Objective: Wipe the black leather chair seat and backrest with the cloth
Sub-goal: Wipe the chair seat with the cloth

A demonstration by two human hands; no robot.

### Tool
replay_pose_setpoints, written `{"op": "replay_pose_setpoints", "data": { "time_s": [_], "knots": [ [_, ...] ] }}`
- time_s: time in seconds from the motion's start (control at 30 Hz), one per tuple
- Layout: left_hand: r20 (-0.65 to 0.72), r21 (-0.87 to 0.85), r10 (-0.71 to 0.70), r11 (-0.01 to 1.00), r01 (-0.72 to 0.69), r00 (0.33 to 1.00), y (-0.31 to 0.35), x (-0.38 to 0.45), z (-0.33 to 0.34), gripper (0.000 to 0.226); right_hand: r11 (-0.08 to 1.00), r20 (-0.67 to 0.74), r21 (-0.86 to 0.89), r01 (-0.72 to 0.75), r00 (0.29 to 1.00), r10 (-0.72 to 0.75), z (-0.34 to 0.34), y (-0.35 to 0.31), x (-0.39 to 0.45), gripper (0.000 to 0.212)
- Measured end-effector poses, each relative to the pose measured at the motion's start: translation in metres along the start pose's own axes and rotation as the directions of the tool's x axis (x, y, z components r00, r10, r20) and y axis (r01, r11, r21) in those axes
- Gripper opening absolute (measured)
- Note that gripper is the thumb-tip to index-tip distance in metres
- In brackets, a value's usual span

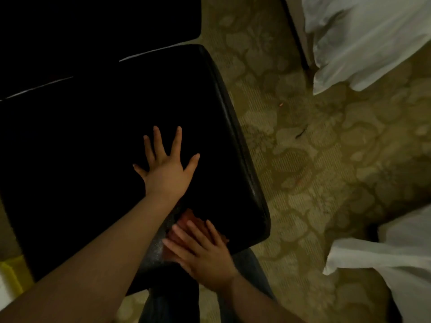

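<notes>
The black leather chair seat (93,136) fills the left and middle of the head view, and its dark backrest (93,19) rises at the top left. My left hand (166,170) lies flat on the middle of the seat, fingers spread and straight. A reddish cloth (186,221) lies at the seat's near edge. My right hand (203,251) presses on it with straight fingers and covers most of it. The seat surface is very dark and shows little detail.
Patterned beige carpet (314,159) spreads to the right of the chair. White bedding or fabric (363,38) hangs at the top right, and more white fabric (391,257) sits at the lower right. A yellow object (11,273) shows at the left edge. My legs (177,304) stand below the seat.
</notes>
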State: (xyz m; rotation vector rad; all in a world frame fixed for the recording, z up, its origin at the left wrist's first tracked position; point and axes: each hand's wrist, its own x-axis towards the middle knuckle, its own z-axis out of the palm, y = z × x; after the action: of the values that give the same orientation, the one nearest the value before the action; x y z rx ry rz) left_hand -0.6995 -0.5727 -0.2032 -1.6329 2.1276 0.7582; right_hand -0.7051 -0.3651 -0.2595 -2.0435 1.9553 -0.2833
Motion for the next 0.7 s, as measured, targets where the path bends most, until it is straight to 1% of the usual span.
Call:
{"op": "replay_pose_setpoints", "data": {
  "time_s": [0.03,0.07,0.1,0.13,0.17,0.2,0.23,0.27,0.3,0.33,0.37,0.43,0.5,0.53,0.6,0.63,0.7],
  "knots": [
    [-0.001,-0.009,-0.008,1.0,0.008,1.0,0.001,0.002,0.0,0.069,1.0,-0.006,-0.029,-0.011,1.0,0.011,-0.001,0.014,-0.012,0.053],
    [0.002,-0.02,-0.017,1.0,0.017,1.0,0.002,0.004,0.001,0.069,0.996,-0.025,-0.053,-0.078,0.997,0.077,-0.005,0.03,-0.023,0.054],
    [0.006,-0.027,-0.026,0.999,0.026,1.0,0.003,0.005,0.002,0.07,0.982,-0.046,-0.047,-0.184,0.982,0.182,-0.009,0.045,-0.033,0.053],
    [0.011,-0.027,-0.031,0.999,0.031,0.999,0.003,0.006,0.004,0.072,0.948,-0.062,0.009,-0.319,0.946,0.319,-0.014,0.056,-0.038,0.05],
    [0.015,-0.024,-0.03,0.999,0.03,0.999,0.003,0.007,0.004,0.073,0.871,-0.062,0.117,-0.478,0.871,0.487,-0.02,0.063,-0.037,0.049],
    [0.017,-0.022,-0.024,0.999,0.024,1.0,0.003,0.007,0.005,0.075,0.721,-0.042,0.291,-0.628,0.745,0.666,-0.027,0.066,-0.028,0.05],
    [0.017,-0.022,-0.017,1.0,0.018,1.0,0.003,0.007,0.005,0.076,0.492,0.021,0.478,-0.728,0.569,0.822,-0.034,0.068,-0.013,0.054],
    [0.014,-0.021,-0.015,1.0,0.015,1.0,0.003,0.007,0.005,0.076,0.276,0.083,0.607,-0.745,0.406,0.91,-0.039,0.07,0.003,0.059],
    [0.01,-0.016,-0.018,1.0,0.018,1.0,0.003,0.008,0.005,0.077,0.155,0.109,0.671,-0.725,0.302,0.947,-0.043,0.074,0.018,0.062],
    [0.007,-0.011,-0.025,1.0,0.025,1.0,0.003,0.009,0.005,0.077,0.131,0.096,0.68,-0.722,0.265,0.96,-0.048,0.078,0.034,0.06],
    [0.004,-0.006,-0.032,0.999,0.032,0.999,0.003,0.01,0.006,0.077,0.173,0.061,0.668,-0.724,0.285,0.957,-0.055,0.083,0.051,0.054],
    [-0.014,0.014,-0.046,0.999,0.047,0.999,0.004,0.012,0.008,0.077,0.295,0.025,0.616,-0.73,0.393,0.919,-0.063,0.095,0.09,0.046],
    [-0.038,0.031,-0.064,0.997,0.065,0.997,0.005,0.012,0.009,0.077,0.399,0.024,0.528,-0.75,0.482,0.876,-0.068,0.11,0.137,0.047],
    [-0.046,0.032,-0.07,0.997,0.072,0.996,0.005,0.013,0.009,0.077,0.433,0.028,0.489,-0.758,0.509,0.86,-0.071,0.117,0.161,0.048],
    [-0.045,0.021,-0.08,0.996,0.081,0.996,0.005,0.014,0.006,0.076,0.46,0.083,0.448,-0.766,0.548,0.832,-0.077,0.129,0.199,0.047],
    [-0.043,0.021,-0.081,0.996,0.082,0.996,0.004,0.015,0.004,0.076,0.477,0.093,0.451,-0.754,0.571,0.816,-0.078,0.133,0.207,0.047],
    [-0.051,0.054,-0.065,0.996,0.068,0.997,0.001,0.018,0.0,0.075,0.508,0.078,0.481,-0.715,0.612,0.787,-0.08,0.136,0.199,0.046]
  ]
}}
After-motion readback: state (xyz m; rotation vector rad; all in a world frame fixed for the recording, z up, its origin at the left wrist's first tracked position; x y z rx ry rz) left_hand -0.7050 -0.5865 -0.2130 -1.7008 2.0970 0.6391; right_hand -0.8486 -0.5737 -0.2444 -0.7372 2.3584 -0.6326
